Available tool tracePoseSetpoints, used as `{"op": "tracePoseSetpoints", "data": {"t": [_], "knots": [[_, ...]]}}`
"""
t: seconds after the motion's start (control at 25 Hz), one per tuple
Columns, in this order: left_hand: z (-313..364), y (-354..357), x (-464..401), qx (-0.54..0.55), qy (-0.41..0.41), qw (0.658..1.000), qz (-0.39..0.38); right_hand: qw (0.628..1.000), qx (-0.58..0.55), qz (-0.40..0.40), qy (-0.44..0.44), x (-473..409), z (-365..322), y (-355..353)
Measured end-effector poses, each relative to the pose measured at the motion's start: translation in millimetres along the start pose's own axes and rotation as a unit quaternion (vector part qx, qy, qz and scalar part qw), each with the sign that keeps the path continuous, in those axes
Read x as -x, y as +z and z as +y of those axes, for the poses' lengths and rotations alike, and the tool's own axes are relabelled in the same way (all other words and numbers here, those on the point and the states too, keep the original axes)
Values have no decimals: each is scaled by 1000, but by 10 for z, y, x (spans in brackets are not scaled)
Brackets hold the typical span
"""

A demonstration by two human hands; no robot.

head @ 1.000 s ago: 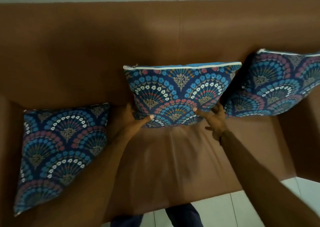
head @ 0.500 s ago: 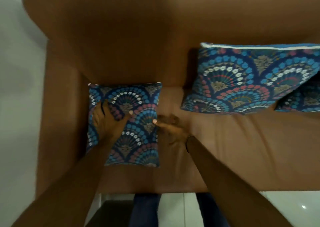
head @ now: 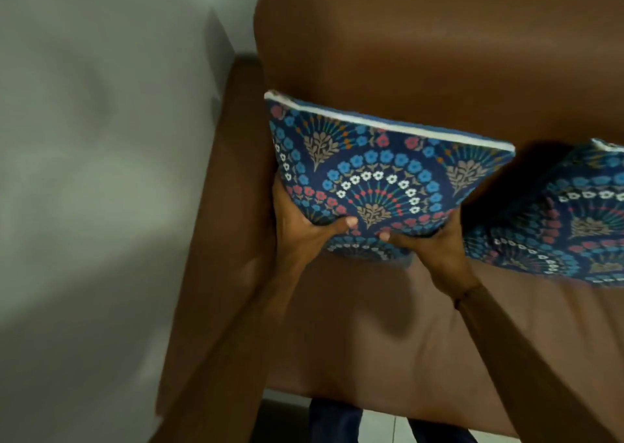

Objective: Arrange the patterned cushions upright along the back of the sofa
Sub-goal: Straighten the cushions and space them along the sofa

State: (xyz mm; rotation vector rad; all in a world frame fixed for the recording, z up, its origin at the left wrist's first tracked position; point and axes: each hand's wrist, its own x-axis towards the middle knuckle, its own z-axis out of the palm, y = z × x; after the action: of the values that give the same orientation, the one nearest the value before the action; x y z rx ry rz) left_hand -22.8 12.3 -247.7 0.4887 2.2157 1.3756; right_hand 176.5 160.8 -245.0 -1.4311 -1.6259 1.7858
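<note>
Head view: I've got the left-end cushion in both hands, raised with its white-piped top edge near the sofa backrest. My left hand clamps the lower left corner, thumb across the front face, other fingers hidden behind. My right hand grips the lower right edge the same way, thumb on the front. Thumbs nearly meet at the bottom middle. Cushion looks tilted, top leaning back, left corner higher than right; bottom edge seems just off the seat, can't tell for sure. It sits just beside the armrest on one side and close to the second cushion on the other, which already leans against the back, partly cut off at frame edge.

Risks, my guess: both grips are low, so the soft top could flop forward once I let go if the base isn't pushed back far enough. Slick-looking seat may let the base slide out. Right corner could knock the neighbour over while I square it. Uneven tilt may leave it crooked.
</note>
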Motion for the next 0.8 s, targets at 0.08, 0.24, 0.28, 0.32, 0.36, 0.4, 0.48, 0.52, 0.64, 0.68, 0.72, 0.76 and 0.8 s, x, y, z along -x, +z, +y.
{"op": "tracePoseSetpoints", "data": {"t": [0.08,0.24,0.28,0.32,0.36,0.4,0.48,0.52,0.64,0.68,0.72,0.76,0.8], "knots": [[8,0,-221,-4,30,999,-16,999,42,-2,-28,-250,-21,71],[-122,30,-238,-20,38,999,-21,995,81,-14,-49,-391,27,47],[-127,28,-202,-19,36,999,-20,996,80,-10,-46,-389,30,18],[-130,35,-165,-19,34,999,-15,996,79,-8,-44,-379,41,-9],[-148,36,-144,-22,32,999,-6,996,78,-15,-46,-373,58,-21],[-127,32,-116,-29,31,999,0,996,78,-21,-43,-374,85,-43],[-102,16,-95,-53,31,998,-10,995,79,-45,-39,-388,48,-39],[-108,22,-50,-67,25,997,-16,994,79,-66,-34,-395,-4,-32],[-39,162,237,-113,-19,993,36,992,64,-110,-12,-388,-146,-128],[-19,271,378,-145,-32,986,78,992,62,-111,-6,-335,-177,-191],[-4,425,555,-192,-33,974,112,993,62,-105,-1,-262,-180,-294],[11,598,742,-231,-26,964,125,994,68,-91,5,-172,-164,-431],[50,804,922,-243,-21,962,119,994,77,-78,4,-78,-141,-601]]}}
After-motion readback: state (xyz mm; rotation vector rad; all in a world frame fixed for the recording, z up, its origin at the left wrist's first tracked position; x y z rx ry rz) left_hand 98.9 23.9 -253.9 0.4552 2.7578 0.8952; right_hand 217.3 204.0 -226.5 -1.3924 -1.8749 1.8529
